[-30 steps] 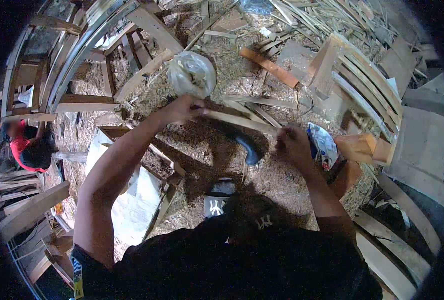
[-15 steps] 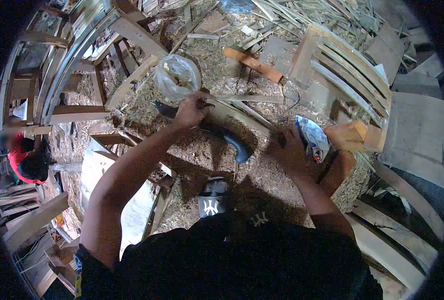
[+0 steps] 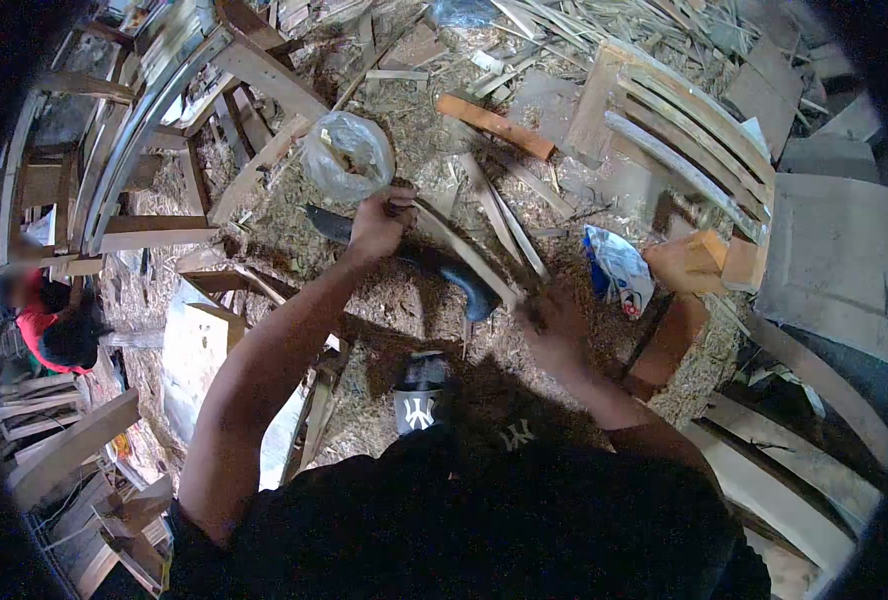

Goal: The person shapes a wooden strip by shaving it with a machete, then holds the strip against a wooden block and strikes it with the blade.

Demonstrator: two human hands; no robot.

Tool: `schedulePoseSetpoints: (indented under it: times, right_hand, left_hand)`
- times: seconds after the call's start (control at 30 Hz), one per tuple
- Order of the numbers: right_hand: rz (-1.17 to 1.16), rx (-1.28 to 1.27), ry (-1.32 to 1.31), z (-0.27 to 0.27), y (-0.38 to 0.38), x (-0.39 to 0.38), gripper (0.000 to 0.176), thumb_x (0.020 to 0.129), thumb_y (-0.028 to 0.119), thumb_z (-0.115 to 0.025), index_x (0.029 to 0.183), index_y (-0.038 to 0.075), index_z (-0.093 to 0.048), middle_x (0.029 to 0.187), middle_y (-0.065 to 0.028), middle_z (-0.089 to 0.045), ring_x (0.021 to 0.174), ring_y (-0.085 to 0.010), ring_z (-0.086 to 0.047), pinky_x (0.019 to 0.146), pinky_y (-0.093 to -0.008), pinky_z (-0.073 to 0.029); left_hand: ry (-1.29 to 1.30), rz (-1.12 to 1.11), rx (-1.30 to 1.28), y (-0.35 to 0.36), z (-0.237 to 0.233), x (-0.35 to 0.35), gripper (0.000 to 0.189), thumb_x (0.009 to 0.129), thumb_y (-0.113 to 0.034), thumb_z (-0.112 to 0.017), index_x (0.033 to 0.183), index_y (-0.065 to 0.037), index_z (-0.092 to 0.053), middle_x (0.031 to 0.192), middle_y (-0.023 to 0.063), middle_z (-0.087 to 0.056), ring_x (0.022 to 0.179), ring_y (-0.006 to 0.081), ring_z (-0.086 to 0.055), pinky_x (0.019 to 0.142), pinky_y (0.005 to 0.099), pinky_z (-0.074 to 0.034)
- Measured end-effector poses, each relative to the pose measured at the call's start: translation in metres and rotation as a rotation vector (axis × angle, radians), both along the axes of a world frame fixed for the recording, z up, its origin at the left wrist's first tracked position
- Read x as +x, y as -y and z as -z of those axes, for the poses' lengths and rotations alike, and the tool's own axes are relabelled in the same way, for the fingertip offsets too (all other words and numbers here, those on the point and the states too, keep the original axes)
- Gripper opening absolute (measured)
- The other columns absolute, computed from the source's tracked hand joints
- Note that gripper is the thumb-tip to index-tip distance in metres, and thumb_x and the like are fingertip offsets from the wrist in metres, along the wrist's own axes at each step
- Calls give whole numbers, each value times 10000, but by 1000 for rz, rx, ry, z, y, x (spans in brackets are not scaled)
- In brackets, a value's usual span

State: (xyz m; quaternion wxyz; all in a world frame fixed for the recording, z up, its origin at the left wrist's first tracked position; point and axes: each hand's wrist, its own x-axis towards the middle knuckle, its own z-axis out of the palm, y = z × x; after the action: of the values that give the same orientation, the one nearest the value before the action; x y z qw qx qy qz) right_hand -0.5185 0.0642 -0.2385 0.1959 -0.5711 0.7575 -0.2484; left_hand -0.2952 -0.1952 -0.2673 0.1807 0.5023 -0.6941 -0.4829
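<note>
On the shaving-covered floor (image 3: 404, 305), near a clear plastic bag (image 3: 349, 155), a thin wooden strip (image 3: 464, 255) is spanning 2 hands: the left hand (image 3: 379, 225) is clenching its upper end, and the shadowed right hand (image 3: 554, 320) is gripping its lower end.

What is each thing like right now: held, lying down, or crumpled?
Wooden strip, held slanted between both hands.
Left hand, closed on its upper end.
Right hand, shadowed, closed on its lower end.
Plastic bag, crumpled, lying on shavings.
Blue packet, crumpled, lying on shavings.
</note>
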Motion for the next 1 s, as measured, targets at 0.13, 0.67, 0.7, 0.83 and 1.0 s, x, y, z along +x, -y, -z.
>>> schedulePoseSetpoints:
  times: [0.13, 0.67, 0.7, 0.83, 1.0]
  right_hand:
    - [96, 41, 152, -11, -17, 19, 216, 841, 258, -722, 950, 77, -679, 936, -155, -621, 830, -337, -633, 715, -427, -507]
    - [172, 136, 63, -5, 42, -11, 419, 815, 215, -737, 1139, 17, -562, 1054, -195, -555, 990, -390, -561, 880, -487, -445]
    - [168, 113, 73, -2, 43, -11, 414, 806, 219, -742, 1120, 19, -559, 1060, -193, -548, 987, -392, -562, 871, -491, -447]
    - [146, 122, 66, -17, 50, -5, 416, 799, 229, -746, 1095, 21, -541, 1048, -192, -542, 984, -392, -569, 839, -495, -458]
    - [131, 190, 110, 3, 46, -7, 424, 814, 233, -732, 1129, 30, -537, 1103, -207, -555, 1020, -398, -575, 822, -493, -474]
  left_hand:
    - [-144, 32, 93, -4, -5, -7, 211, 855, 53, -660, 1062, 15, -639, 938, 80, -651, 844, 173, -649, 744, 275, -535]
    - [-201, 43, 268, 37, 7, -71, 310, 910, -95, -673, 1216, -55, -645, 1038, 48, -684, 841, 115, -629, 738, 268, -540]
    - [-115, 108, 157, 32, -8, -78, 346, 884, -101, -701, 1220, -50, -636, 1056, 89, -688, 900, 167, -642, 800, 306, -534]
    - [-51, 258, -224, 31, -6, -89, 438, 834, -125, -743, 1246, -63, -610, 1130, 158, -658, 1011, 280, -637, 898, 379, -510]
    - [-88, 459, -194, 35, -3, -90, 483, 839, -155, -749, 1280, -56, -579, 1247, 159, -583, 1071, 275, -606, 892, 357, -513]
